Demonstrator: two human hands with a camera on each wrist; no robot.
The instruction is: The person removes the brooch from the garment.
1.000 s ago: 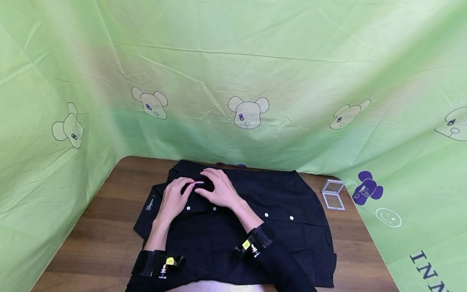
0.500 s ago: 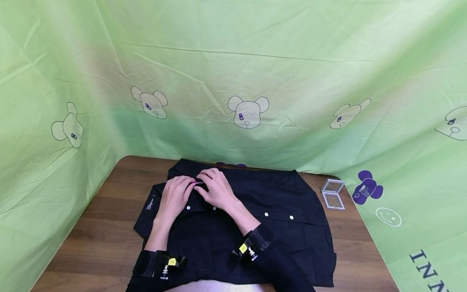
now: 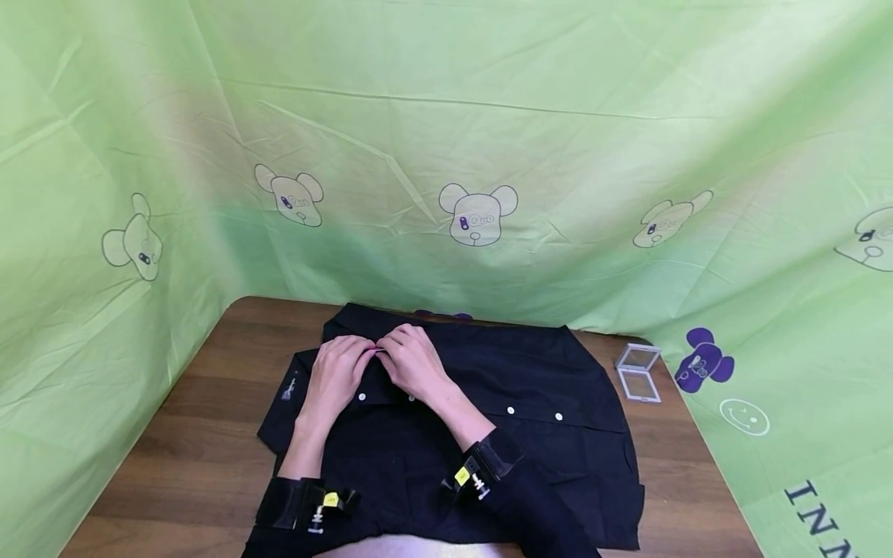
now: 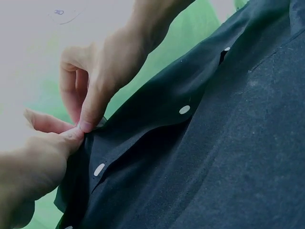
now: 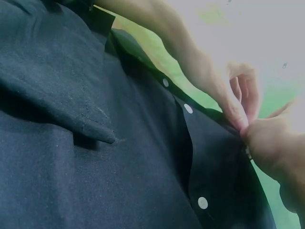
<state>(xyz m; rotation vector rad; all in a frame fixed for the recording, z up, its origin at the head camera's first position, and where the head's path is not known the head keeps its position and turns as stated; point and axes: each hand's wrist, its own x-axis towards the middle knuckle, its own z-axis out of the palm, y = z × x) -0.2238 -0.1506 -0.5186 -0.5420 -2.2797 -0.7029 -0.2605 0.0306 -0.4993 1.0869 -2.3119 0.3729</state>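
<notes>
A black button-up shirt lies spread on the table, with white buttons along its front placket. Near the collar end, my left hand pinches a small, thin, pale thing with a pinkish edge; its kind is unclear. My right hand meets it there, thumb and fingertips pinching at the same spot. In the left wrist view the fingertips touch at the raised edge of the black cloth, and a pale bit shows beside the right thumb. From the right wrist view, the fingers mostly hide the small thing.
An open, shallow clear-lidded case stands at the table's right back corner. The brown wooden table shows around the shirt. A green curtain with bear prints hangs close behind and at both sides.
My right hand has moved slightly left, and its thumb and fingers have closed in to meet the left fingertips. More of the small pale thing is now covered. The shirt looks unmoved.
</notes>
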